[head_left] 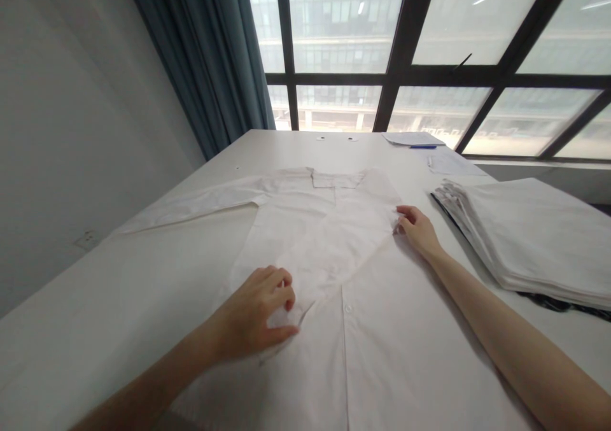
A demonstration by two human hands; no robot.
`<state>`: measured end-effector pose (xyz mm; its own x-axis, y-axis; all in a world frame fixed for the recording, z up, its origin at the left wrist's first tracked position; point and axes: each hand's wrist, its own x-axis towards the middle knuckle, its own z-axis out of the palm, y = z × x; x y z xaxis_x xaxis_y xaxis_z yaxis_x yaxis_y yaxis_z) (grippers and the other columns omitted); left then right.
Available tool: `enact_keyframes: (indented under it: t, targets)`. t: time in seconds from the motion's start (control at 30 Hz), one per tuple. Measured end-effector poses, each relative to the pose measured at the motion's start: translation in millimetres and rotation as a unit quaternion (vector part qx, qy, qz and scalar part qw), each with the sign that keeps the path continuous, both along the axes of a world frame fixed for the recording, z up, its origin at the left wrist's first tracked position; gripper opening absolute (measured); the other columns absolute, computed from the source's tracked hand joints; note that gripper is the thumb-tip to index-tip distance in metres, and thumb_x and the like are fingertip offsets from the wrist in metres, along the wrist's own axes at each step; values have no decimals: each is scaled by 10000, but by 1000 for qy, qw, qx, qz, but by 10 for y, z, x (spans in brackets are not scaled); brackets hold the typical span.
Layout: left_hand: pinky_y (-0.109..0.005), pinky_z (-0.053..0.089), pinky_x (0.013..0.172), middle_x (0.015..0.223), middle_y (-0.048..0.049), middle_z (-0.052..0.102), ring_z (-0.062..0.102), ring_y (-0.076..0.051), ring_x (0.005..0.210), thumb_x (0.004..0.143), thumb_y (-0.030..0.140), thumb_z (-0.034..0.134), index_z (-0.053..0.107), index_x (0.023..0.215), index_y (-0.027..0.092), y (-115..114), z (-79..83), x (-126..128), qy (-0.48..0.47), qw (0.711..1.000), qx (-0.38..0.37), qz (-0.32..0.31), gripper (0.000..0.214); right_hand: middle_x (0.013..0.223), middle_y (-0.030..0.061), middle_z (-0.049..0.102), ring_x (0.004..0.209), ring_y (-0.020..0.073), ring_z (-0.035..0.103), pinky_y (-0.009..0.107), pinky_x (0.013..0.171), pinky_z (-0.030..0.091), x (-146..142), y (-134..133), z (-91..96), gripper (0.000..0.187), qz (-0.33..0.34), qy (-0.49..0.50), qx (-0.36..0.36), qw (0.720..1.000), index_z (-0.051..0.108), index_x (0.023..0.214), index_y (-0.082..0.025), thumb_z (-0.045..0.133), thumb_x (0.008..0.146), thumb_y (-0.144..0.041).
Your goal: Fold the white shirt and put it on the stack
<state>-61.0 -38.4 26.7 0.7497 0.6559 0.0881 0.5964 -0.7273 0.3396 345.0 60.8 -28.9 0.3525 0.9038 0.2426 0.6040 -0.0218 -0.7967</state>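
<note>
On a white shirt [405,354], the left hand [260,310] pinches the folded-over sleeve [334,240] at its cuff and the right hand [416,227] pinches the side fold; gentle opposing tension should keep the sleeve flat.

A plain pale grey wall [71,132] fills the left of the frame, with a heavy blue-grey curtain [210,55] hanging at upper centre-left. Large black-framed windows [344,23] span the top, letting soft daylight fall across the broad white desk [95,303] below.
</note>
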Motion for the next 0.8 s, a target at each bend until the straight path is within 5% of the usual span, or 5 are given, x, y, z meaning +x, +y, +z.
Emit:
enact_keyframes:
  t: [0.1, 0.27, 0.43, 0.6, 0.8]
  targets:
    - [-452, 395, 937, 980, -46, 553, 493, -245, 949, 687, 301, 773, 547, 878, 192, -119, 30, 76, 31, 999, -24, -9, 315, 964, 114, 707, 722, 195, 648, 381, 786, 524, -13, -15, 81, 433, 45, -8, -40, 998, 619, 1166, -124, 489, 769, -242]
    - [-451, 375, 962, 975, -55, 534, 466, -237, 952, 695, 149, 651, 520, 861, 182, -201, 35, 123, 29, 1000, -11, 1, 215, 1118, 89, 709, 973, 239, 663, 367, 907, 505, 65, -146, 422, 310, 171, -15, -111, 979, 705, 1061, -203, 618, 789, -323]
    - [-446, 379, 929, 957, -51, 540, 464, -241, 958, 722, 90, 596, 508, 831, 183, -264, 23, 152, 25, 999, -12, -20, 167, 1271, 52, 657, 1145, 264, 606, 381, 987, 480, 231, -262, 570, 432, 248, 29, -160, 955, 699, 1166, -288, 726, 759, -429]
    - [-420, 383, 904, 949, -52, 552, 474, -223, 933, 869, 110, 506, 494, 819, 183, -236, 73, 135, -7, 998, -63, -24, 90, 1152, 99, 704, 892, 205, 681, 359, 818, 563, 249, -160, 315, 402, 149, 125, -64, 979, 715, 1050, -205, 677, 766, -486]
    - [-334, 386, 895, 949, -38, 550, 492, -188, 931, 931, 156, 474, 500, 788, 189, -150, 146, 84, -74, 985, -146, -53, 149, 1116, 96, 714, 938, 191, 674, 315, 765, 559, 218, -97, 161, 326, 43, 99, 29, 994, 684, 994, -217, 495, 835, -431]
